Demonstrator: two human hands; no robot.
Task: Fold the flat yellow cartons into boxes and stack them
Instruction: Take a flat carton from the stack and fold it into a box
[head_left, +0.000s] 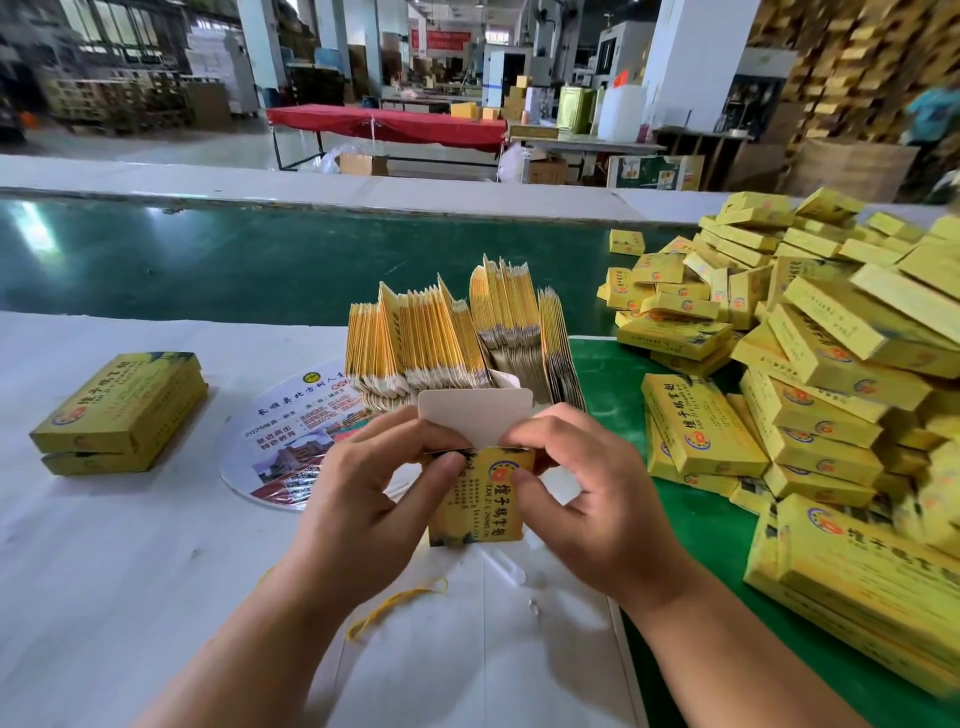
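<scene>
Both hands are holding one carton (480, 496) upright over the near middle of the bench (104, 545). Left hand (363, 499) fingers are pinching its top left corner, right hand (587, 499) fingers are pinching the top right, white flap (475, 421) standing open. Flat cartons (457, 338) are standing on edge just beyond. Folded boxes (810, 374) are piling up at right; two boxes (122, 410) are sitting stacked at left.

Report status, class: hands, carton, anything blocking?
Left hand and right hand both pinch the carton, white flap up, not tucked. Flat cartons stand behind. Nothing blocking.
</scene>
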